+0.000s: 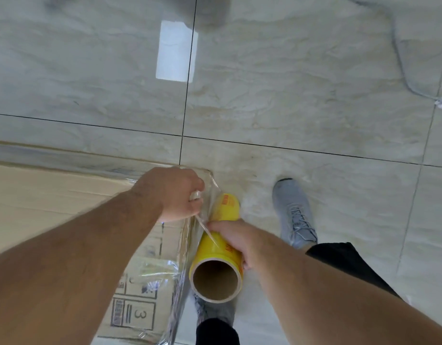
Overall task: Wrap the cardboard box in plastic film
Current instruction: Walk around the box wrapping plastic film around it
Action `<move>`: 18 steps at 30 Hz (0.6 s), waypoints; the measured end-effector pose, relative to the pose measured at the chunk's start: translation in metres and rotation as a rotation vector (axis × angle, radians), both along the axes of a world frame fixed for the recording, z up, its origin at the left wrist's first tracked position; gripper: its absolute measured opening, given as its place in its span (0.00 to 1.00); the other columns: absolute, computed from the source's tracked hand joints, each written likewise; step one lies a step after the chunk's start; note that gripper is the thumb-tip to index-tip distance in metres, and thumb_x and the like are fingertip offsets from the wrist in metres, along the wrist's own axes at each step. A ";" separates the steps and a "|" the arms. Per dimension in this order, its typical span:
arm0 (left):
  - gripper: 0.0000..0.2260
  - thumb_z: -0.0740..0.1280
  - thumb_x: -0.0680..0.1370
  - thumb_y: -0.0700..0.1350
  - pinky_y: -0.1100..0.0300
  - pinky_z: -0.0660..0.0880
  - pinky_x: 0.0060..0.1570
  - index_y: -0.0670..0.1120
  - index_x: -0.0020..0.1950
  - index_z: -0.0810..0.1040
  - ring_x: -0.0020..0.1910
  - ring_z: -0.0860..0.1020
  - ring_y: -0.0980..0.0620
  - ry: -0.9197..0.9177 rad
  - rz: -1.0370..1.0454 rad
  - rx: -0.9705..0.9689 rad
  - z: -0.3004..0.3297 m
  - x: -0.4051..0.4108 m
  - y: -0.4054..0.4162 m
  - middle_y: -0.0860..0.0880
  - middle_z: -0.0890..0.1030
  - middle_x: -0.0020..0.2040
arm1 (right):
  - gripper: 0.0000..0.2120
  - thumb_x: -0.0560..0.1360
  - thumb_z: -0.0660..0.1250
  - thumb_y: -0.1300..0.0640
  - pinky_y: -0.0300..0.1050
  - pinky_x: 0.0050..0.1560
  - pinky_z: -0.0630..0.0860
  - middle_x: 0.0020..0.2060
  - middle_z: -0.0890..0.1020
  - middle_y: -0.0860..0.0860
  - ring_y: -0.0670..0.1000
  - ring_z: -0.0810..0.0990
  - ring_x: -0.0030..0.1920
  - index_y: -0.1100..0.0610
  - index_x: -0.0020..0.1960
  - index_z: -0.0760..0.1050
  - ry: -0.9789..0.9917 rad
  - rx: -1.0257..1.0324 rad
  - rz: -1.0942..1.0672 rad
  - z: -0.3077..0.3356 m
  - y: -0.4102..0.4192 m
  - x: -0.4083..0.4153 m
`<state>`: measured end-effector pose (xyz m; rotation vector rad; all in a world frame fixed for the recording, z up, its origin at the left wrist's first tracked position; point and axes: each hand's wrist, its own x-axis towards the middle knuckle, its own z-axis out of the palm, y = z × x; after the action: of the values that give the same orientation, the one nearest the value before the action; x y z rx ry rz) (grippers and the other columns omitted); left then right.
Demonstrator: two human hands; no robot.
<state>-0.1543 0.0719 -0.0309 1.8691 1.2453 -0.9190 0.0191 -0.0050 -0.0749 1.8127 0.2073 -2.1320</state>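
Observation:
A large brown cardboard box (53,195) stands on the floor at the lower left, its near side printed with handling symbols. Clear plastic film (180,282) clings along its right corner and side. My left hand (176,194) is over the box's top right corner and pinches a bunched strand of film. A yellow roll of film (218,247) with a brown cardboard core stands almost upright right beside that corner. My right hand (236,236) grips the roll around its middle.
Glossy marble floor tiles (289,83) with dark grout lines stretch ahead and to the right. My grey sneakers (293,212) stand next to the roll. A grey cable (401,66) runs across the floor at the far right.

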 end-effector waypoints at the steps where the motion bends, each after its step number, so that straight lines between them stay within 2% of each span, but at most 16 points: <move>1: 0.17 0.58 0.82 0.59 0.52 0.76 0.57 0.58 0.66 0.79 0.63 0.76 0.49 -0.033 -0.131 0.035 0.001 0.004 -0.002 0.58 0.76 0.65 | 0.44 0.57 0.83 0.31 0.61 0.62 0.86 0.57 0.87 0.59 0.62 0.89 0.55 0.53 0.64 0.76 0.004 -0.015 -0.037 0.001 -0.003 0.003; 2: 0.15 0.57 0.83 0.56 0.51 0.76 0.56 0.55 0.62 0.81 0.62 0.76 0.48 -0.059 -0.303 0.080 0.002 0.009 -0.005 0.56 0.77 0.61 | 0.40 0.58 0.83 0.31 0.63 0.62 0.86 0.55 0.88 0.59 0.61 0.90 0.53 0.52 0.60 0.77 -0.033 -0.020 -0.051 0.004 -0.005 0.004; 3: 0.14 0.58 0.83 0.54 0.51 0.75 0.56 0.54 0.59 0.82 0.62 0.76 0.47 -0.072 -0.464 0.114 0.003 0.014 -0.010 0.55 0.78 0.58 | 0.42 0.55 0.82 0.29 0.65 0.62 0.86 0.55 0.89 0.59 0.61 0.91 0.53 0.51 0.61 0.79 -0.063 -0.016 -0.079 0.003 -0.011 0.006; 5: 0.13 0.59 0.84 0.51 0.50 0.71 0.61 0.52 0.58 0.82 0.64 0.75 0.46 -0.045 -0.651 0.146 0.003 0.021 -0.021 0.54 0.80 0.58 | 0.48 0.51 0.80 0.29 0.68 0.62 0.86 0.55 0.90 0.59 0.61 0.91 0.53 0.50 0.66 0.81 -0.060 -0.026 -0.199 -0.006 -0.027 0.003; 6: 0.13 0.59 0.84 0.51 0.48 0.69 0.66 0.52 0.59 0.83 0.65 0.74 0.45 -0.013 -0.700 0.151 0.004 0.023 -0.025 0.54 0.81 0.58 | 0.48 0.52 0.81 0.30 0.69 0.63 0.85 0.54 0.91 0.59 0.62 0.91 0.54 0.51 0.67 0.81 -0.052 -0.032 -0.279 -0.005 -0.034 0.002; 9: 0.13 0.60 0.85 0.52 0.45 0.54 0.80 0.54 0.59 0.84 0.67 0.75 0.48 0.071 -0.754 0.128 0.009 0.026 -0.030 0.56 0.83 0.58 | 0.37 0.68 0.82 0.39 0.63 0.65 0.85 0.55 0.90 0.63 0.64 0.90 0.57 0.58 0.70 0.81 -0.055 -0.061 -0.526 0.011 -0.051 0.000; 11: 0.12 0.60 0.85 0.51 0.45 0.48 0.81 0.53 0.56 0.84 0.65 0.77 0.50 0.079 -0.769 0.131 0.010 0.029 -0.034 0.56 0.84 0.57 | 0.30 0.75 0.79 0.43 0.62 0.62 0.85 0.56 0.90 0.65 0.65 0.90 0.58 0.61 0.69 0.81 -0.025 -0.078 -0.645 0.010 -0.063 0.003; 14: 0.11 0.60 0.85 0.49 0.48 0.49 0.81 0.53 0.53 0.83 0.63 0.80 0.51 0.069 -0.782 0.151 0.013 0.033 -0.041 0.54 0.85 0.56 | 0.32 0.74 0.80 0.43 0.65 0.63 0.84 0.56 0.89 0.66 0.65 0.89 0.55 0.62 0.70 0.80 -0.001 -0.085 -0.773 0.010 -0.070 0.003; 16: 0.08 0.61 0.83 0.46 0.51 0.56 0.78 0.54 0.50 0.80 0.61 0.81 0.51 0.051 -0.747 0.143 0.012 0.034 -0.045 0.53 0.85 0.56 | 0.33 0.73 0.81 0.43 0.64 0.60 0.86 0.58 0.89 0.66 0.65 0.89 0.57 0.60 0.71 0.80 -0.002 -0.069 -0.779 0.009 -0.071 0.000; 18: 0.06 0.62 0.82 0.45 0.50 0.65 0.71 0.55 0.47 0.75 0.58 0.82 0.48 0.012 -0.723 0.147 0.012 0.035 -0.048 0.52 0.85 0.54 | 0.34 0.72 0.81 0.43 0.62 0.56 0.87 0.56 0.89 0.66 0.65 0.90 0.56 0.61 0.71 0.80 -0.028 -0.046 -0.723 0.008 -0.072 0.001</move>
<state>-0.1195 0.0243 -0.0188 2.4926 0.6355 -1.2216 0.0202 -0.0774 -0.0668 2.0992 -0.5891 -2.5157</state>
